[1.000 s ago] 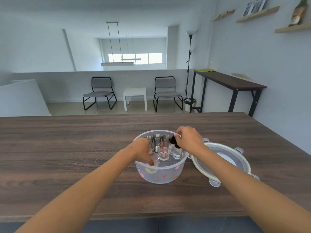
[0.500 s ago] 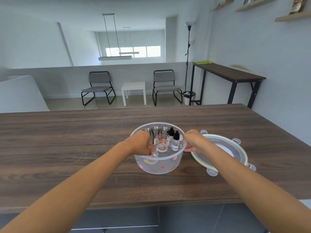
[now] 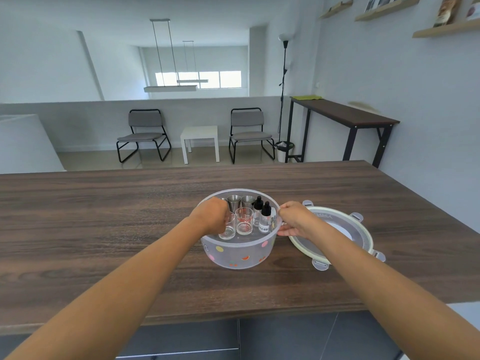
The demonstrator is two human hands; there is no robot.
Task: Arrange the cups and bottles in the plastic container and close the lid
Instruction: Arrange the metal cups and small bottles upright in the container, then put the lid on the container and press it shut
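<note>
Both hands at the open container on the bench [image 3: 104,216].
Left hand [image 3: 211,216] curls around a glass cup [image 3: 228,227] inside the container [image 3: 240,253]; right hand [image 3: 293,219] pinches its right rim; lid [image 3: 337,235] lies right.

A long table [image 3: 104,216] of dark brown wood grain is seen running across the whole width of the view, its near edge towards the person and its far edge towards the room behind. Two things are borne directly on its top: a round translucent plastic container [image 3: 240,253] with coloured fruit prints on its wall, set about the middle, and a round lid [image 3: 361,229] with a pale rim and clip tabs, laid flat just beside the container on its right. The rest of the top is left as bare wood.
</note>
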